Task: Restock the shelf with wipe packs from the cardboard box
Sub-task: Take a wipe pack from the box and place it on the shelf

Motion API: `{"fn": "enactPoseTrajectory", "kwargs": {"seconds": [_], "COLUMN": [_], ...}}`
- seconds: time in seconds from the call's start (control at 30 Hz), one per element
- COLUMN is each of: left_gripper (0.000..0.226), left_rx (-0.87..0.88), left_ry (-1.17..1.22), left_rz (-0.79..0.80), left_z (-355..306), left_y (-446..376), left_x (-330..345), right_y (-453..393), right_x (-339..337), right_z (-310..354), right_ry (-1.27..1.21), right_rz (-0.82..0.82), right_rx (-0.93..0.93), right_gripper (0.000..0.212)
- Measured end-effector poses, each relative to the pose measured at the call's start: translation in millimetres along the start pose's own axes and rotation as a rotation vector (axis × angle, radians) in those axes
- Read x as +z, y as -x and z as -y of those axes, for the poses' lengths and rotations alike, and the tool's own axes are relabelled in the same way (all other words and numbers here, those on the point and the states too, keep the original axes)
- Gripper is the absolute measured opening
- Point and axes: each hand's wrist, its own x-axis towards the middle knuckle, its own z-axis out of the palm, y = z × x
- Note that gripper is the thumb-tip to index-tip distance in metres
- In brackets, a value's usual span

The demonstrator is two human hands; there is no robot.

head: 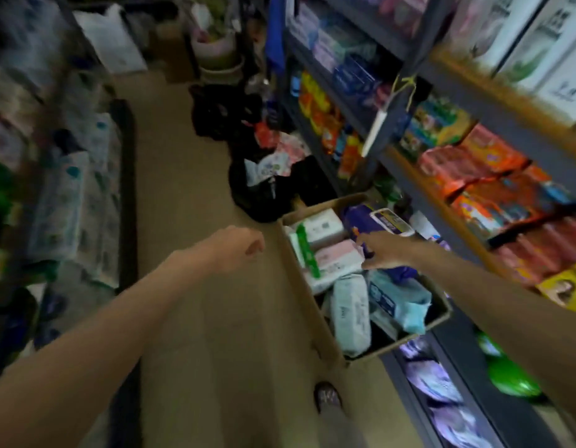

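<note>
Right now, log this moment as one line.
phase: reaching | right hand: over cardboard box, at purple pack | left hand: empty, over floor | grasp: unclear

Small shop aisle or stockroom, mid-restock.

Metal shelving point(390, 147) ran down the right side, each tier packed with rows of identical retail packs: orange and red packs point(493, 185), blue packs point(354, 72), white boxes point(545, 37) on top. Left side was stacked with wrapped paper-goods bundles point(70, 195). An open cardboard box point(299, 295) of assorted wipe packs point(351, 312) sat on the plain floor point(189, 195) between them, black bags point(273, 192) of stock beyond it.
</note>
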Motion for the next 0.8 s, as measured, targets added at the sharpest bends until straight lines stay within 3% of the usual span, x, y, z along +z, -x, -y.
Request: {"fn": "enactPoseTrajectory", "kwargs": {"seconds": [0.23, 0.4, 0.57, 0.67, 0.8], "left_gripper": [0.032, 0.040, 0.040, 0.045, 0.045], "left_rx": [-0.133, -0.271, -0.347, -0.379, -0.431], "left_ry": [0.121, 0.289, 0.381, 0.407, 0.519], "left_rz": [0.217, 0.178, 0.170, 0.191, 0.161], "left_z": [-35, -31, -28, -30, -37], "left_y": [-104, -126, -142, -151, -168], "left_x": [83, 109, 121, 132, 138], "right_y": [-93, -143, -171, -186, -197], "right_x": [51, 78, 90, 94, 87], "right_z": [-30, -4, 7, -5, -33], "right_ry": [-0.018, -0.072, 0.188, 0.033, -0.391], "right_rz": [0.110, 0.125, 0.083, -0.036, -0.200], "right_rx": [-0.119, -0.305, -0.347, -0.273, -0.122], "right_gripper": [0.058, 0.065, 0.048, 0.035, 0.017]}}
